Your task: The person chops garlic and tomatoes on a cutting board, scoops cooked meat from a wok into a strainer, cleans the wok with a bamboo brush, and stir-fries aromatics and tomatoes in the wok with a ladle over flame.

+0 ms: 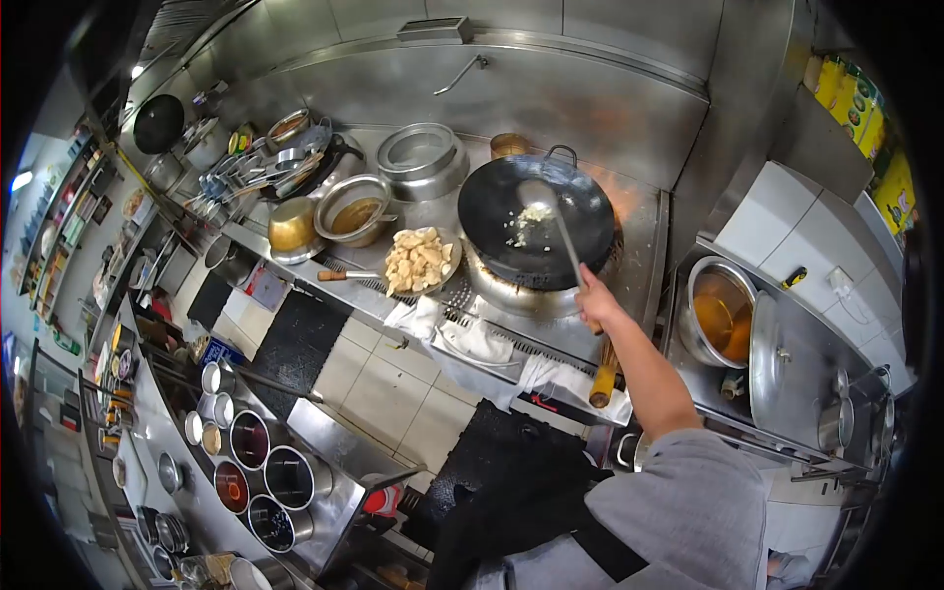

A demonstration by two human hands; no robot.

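Observation:
My right hand [594,299] is closed around the handle of a ladle [567,239], whose round metal bowl rests inside a large black wok [492,211]. Beside the bowl lie small pale chopped bits [521,227], too small to name for certain. The wok sits on a burner, with an orange glow at its right side. Left of it, pale golden fried chunks [418,261] fill a wooden-handled strainer [344,275]. My left hand is out of view.
White cloths [472,341] lie along the stove's front edge. A steel pot of amber liquid [723,313] stands right, a lid [767,344] leaning beside it. Several pots and utensils crowd the left. Sauce containers [291,477] fill a lower-left counter. Black mats [295,339] cover parts of the floor.

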